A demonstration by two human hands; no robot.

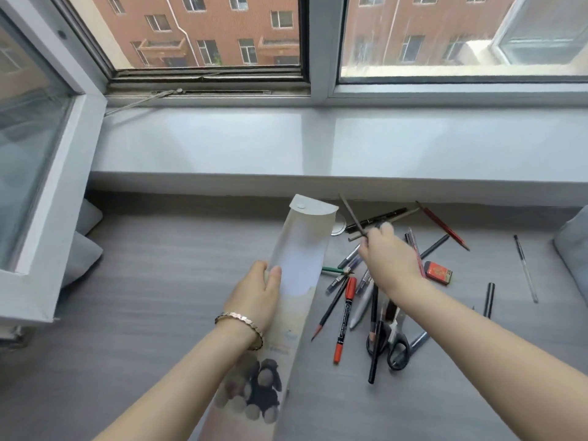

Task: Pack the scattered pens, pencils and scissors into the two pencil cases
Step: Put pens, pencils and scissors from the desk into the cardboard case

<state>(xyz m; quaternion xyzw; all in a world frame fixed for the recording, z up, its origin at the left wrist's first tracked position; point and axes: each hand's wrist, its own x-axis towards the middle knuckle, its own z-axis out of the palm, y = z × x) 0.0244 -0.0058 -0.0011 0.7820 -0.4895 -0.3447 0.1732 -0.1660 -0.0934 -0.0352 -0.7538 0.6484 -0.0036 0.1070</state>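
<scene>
Your left hand (254,294) grips a long pale case (302,246) by its left edge, thumb on top and fingers curled under. The case runs away from you across the grey table (143,281), its open flap at the far end close under the white sill (286,144). Its near end, printed with a dark bear, reaches the bottom of the view. Whether the case lies flat or is partly lifted cannot be told. A gold bracelet (241,323) sits on your left wrist.

Your right hand (388,256) is raised just right of the case and pinches a thin dark pencil (350,214) between the fingertips. The pencil slants up and to the left, its far end near the flap but apart from it.

The rest of the stationery lies scattered on the table to the right of the case. A red marker (345,316) lies just beside the case, with a black pencil (332,305) next to it. Black-handled scissors (396,342) lie under your right forearm, crossed by a long black pen (375,342). A red eraser (438,272) sits just right of your hand. A red pencil (444,226) lies farther back near the sill, and a clear pen (526,270) lies well apart at the far right. More pens are piled beneath your right hand, partly hidden.
</scene>
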